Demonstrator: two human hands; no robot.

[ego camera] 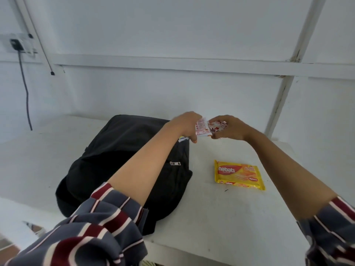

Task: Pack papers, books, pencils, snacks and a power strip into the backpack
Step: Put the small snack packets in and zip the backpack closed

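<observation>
Nearest the camera, two striped sleeves are framing the view, with bare forearms reaching forward over a white table. A black backpack is lying flat on the table's left part, under the left forearm, with a zip pull showing on its right side; whether any pocket is open cannot be told. A yellow wafer pack is lying flat on the table just right of the backpack, between the two arms and apart from both.

Further out, both hands are meeting above the backpack's far right corner. The left hand is curling its fingers round the left end of a red-and-white snack packet, thumb below. The right hand is pinching the crinkled right end of the wrapping, fingers bent over it. Whether this is one packet or two cannot be told.

Behind, a white wall is standing, with a socket at far left and a dark cable hanging down from it.
</observation>
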